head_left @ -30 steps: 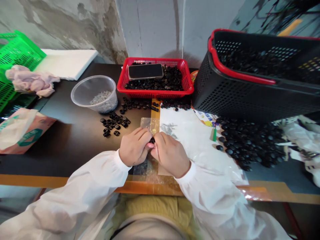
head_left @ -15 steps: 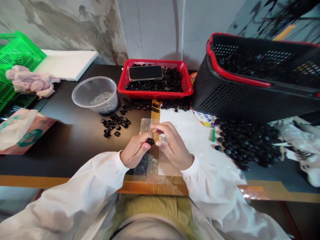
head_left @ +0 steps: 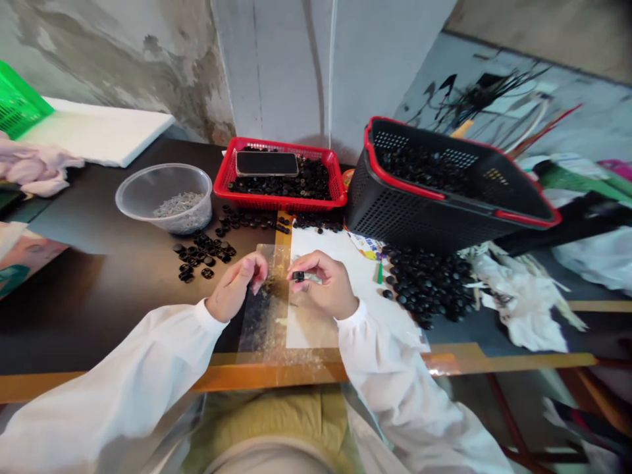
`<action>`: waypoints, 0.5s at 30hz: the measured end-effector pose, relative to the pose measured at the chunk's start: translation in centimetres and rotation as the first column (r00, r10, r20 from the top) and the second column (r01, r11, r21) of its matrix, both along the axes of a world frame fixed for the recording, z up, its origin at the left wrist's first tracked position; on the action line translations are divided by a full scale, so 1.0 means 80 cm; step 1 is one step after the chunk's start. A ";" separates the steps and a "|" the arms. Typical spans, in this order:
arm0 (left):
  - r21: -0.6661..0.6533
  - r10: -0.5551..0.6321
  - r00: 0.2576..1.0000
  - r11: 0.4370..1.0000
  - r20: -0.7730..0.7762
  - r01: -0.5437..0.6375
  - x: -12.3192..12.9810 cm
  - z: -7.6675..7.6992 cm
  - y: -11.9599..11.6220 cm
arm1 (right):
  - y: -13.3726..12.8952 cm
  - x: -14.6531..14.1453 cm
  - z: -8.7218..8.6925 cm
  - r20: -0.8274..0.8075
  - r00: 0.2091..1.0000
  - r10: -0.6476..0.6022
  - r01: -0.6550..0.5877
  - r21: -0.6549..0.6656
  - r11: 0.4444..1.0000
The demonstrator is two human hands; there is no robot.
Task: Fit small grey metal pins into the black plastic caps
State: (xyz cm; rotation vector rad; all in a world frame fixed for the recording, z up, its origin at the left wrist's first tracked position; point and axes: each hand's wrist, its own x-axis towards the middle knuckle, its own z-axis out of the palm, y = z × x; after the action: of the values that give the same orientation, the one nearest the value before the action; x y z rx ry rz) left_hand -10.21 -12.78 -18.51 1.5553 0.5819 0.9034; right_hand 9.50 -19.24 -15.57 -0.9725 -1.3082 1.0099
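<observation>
Between the thumb and fingertips of my right hand (head_left: pixel 328 284) is a small black round plastic part (head_left: pixel 298 276). A pale bit shows behind it, too small to name. My left hand (head_left: pixel 237 286) is held a short way to the left, its fingers curled in toward the palm; whatever they hold is mostly hidden. Both hands are above a clear plastic sheet (head_left: pixel 259 322) and a white paper sheet (head_left: pixel 309 329). Left of them lie loose black parts (head_left: pixel 207 250), some like open rings. A larger heap of black domed caps (head_left: pixel 429 283) lies to the right.
A clear tub (head_left: pixel 165 191) holds small silvery pieces. Behind stands a red basket (head_left: pixel 281 201) of black parts with a phone (head_left: pixel 266 164) on top. A tall black basket (head_left: pixel 419 214) is at right. A tissue box (head_left: pixel 37 253) and white cloth (head_left: pixel 528 309) flank the area.
The black part held in my left fingers is now in my right fingertips. My hands have drawn apart, and my left fingers have curled inward. The view has swung right.
</observation>
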 end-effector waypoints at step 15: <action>0.086 -0.030 0.998 0.996 0.050 0.025 -0.015 -0.009 0.008 | -0.085 0.164 0.033 0.719 0.365 -0.591 0.573 0.327 0.752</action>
State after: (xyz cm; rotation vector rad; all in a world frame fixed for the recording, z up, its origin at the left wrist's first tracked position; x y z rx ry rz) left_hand -11.42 -12.12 -19.23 1.6080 0.4893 0.9553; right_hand 22.60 -26.06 -12.97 -1.8423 -1.4573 -0.0881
